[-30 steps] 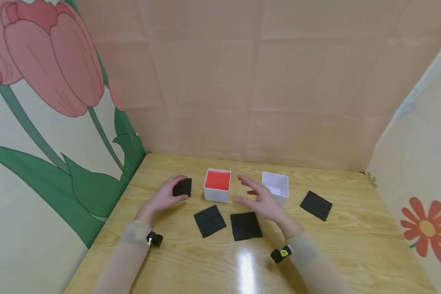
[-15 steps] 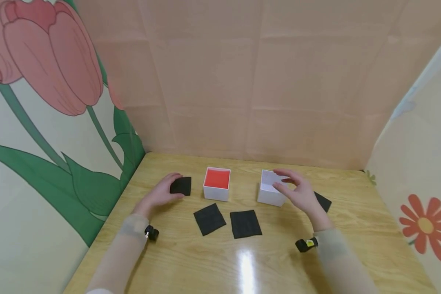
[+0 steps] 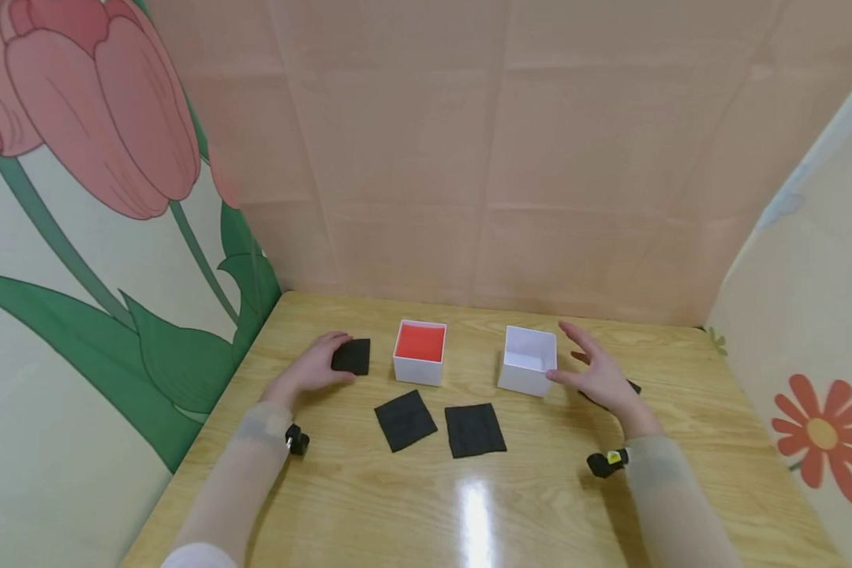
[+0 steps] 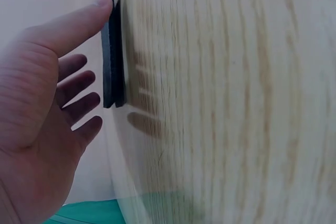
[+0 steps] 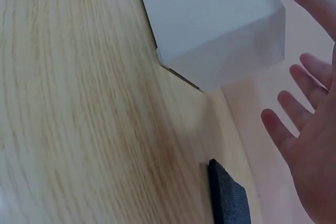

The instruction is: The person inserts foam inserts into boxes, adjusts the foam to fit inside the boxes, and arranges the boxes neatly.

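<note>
At the left of the table, my left hand point(image 3: 312, 367) lies around the near side of a folded black square point(image 3: 355, 357), fabric-like. In the left wrist view the thumb overlaps one end of this thick black square point(image 4: 113, 61), while the other fingers stay loosely bent and spread. My right hand point(image 3: 599, 380) hovers at the right of an empty white box point(image 3: 524, 380), its thumb right at the box's wall and its fingers spread. Partly hidden under that hand lies another black square point(image 3: 635, 386), whose thick edge point(image 5: 231, 200) shows in the right wrist view.
A second white box point(image 3: 417, 372) with a red sheet point(image 3: 420, 344) in it stands left of centre. Two more black squares, one tilted point(image 3: 405, 420) and one straighter point(image 3: 475, 430), lie in front on the wooden table point(image 3: 369, 497). A fabric backdrop point(image 3: 426, 158) closes off the back.
My right hand has moved right, from between the two boxes, across the empty box to its right side, now covering most of the rightmost black square. The left hand has stayed by its square.
</note>
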A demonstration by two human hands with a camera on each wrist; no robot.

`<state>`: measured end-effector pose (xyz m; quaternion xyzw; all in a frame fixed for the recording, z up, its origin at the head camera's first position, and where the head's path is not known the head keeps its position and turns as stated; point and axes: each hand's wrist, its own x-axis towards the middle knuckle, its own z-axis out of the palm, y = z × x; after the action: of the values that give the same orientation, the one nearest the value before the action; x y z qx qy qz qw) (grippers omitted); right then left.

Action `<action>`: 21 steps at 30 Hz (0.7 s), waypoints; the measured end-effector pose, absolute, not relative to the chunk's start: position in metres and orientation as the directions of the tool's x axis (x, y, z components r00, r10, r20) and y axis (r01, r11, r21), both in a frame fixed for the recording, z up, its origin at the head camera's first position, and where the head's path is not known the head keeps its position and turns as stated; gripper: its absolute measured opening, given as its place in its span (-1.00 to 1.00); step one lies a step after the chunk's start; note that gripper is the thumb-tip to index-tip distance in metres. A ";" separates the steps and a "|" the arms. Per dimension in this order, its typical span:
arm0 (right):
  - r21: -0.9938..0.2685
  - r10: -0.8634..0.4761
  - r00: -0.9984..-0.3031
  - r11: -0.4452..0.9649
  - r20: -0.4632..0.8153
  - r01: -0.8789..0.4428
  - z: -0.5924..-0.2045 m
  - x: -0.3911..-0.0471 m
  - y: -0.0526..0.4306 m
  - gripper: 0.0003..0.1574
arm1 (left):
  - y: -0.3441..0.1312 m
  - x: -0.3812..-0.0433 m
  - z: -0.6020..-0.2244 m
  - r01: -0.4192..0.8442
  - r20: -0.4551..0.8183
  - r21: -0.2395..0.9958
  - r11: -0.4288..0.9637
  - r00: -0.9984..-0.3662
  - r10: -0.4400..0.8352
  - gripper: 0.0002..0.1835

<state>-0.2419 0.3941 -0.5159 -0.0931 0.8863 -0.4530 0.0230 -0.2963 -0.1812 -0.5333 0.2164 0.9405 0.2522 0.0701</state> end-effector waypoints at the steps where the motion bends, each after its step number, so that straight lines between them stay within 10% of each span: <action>1: -0.811 -0.192 -0.981 0.568 0.033 -0.139 -0.518 -0.242 0.394 0.37 | -0.181 -0.297 -0.533 0.378 -0.020 0.498 0.780 -0.895 0.447 -0.08; 21: -0.866 -0.261 -0.965 0.485 -0.012 -0.121 -0.531 -0.250 0.396 0.35 | -0.178 -0.309 -0.536 0.335 -0.102 0.446 0.830 -0.902 0.419 0.06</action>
<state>-0.2502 0.3957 -0.5311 -0.1112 0.8589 -0.4949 0.0710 -0.3092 -0.1775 -0.5357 0.1982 0.9514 0.2140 0.0984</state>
